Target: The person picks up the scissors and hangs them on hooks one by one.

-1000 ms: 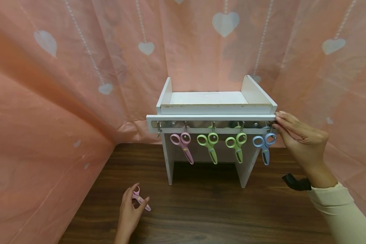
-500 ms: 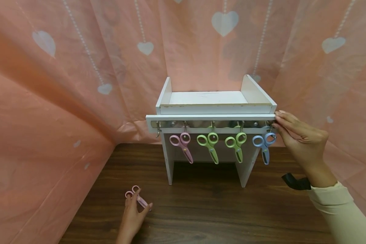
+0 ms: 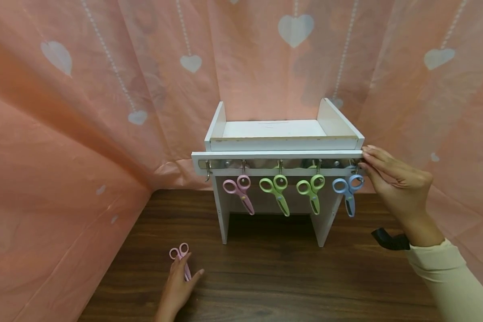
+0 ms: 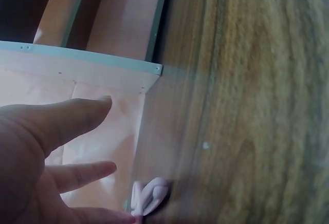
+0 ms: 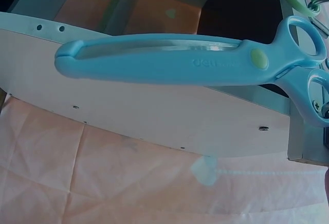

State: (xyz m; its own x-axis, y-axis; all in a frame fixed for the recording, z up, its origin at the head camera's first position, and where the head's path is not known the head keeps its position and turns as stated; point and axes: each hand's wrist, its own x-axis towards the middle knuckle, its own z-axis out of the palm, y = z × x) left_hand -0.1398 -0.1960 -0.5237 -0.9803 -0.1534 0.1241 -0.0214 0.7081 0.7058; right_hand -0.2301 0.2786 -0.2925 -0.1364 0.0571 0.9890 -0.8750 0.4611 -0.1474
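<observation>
My left hand is low on the wooden table, its fingers touching a pair of pink scissors that lies there. The thumb stands apart from them; in the left wrist view the scissors' handle shows by a fingertip. My right hand pinches the right end of a white hook rail between thumb and fingers. From its hooks hang pink scissors, two green scissors and blue scissors. The blue pair fills much of the right wrist view. Nothing hangs on the leftmost hook.
Behind the rail stands a white shelf unit with an upper tray. Its legs rest on the dark wooden table. Pink curtains with white hearts enclose the back and sides.
The pink scissors on the table have turned under my left hand, handles now pointing more straight away. The left thumb has moved off them. My right hand stays on the rail.
</observation>
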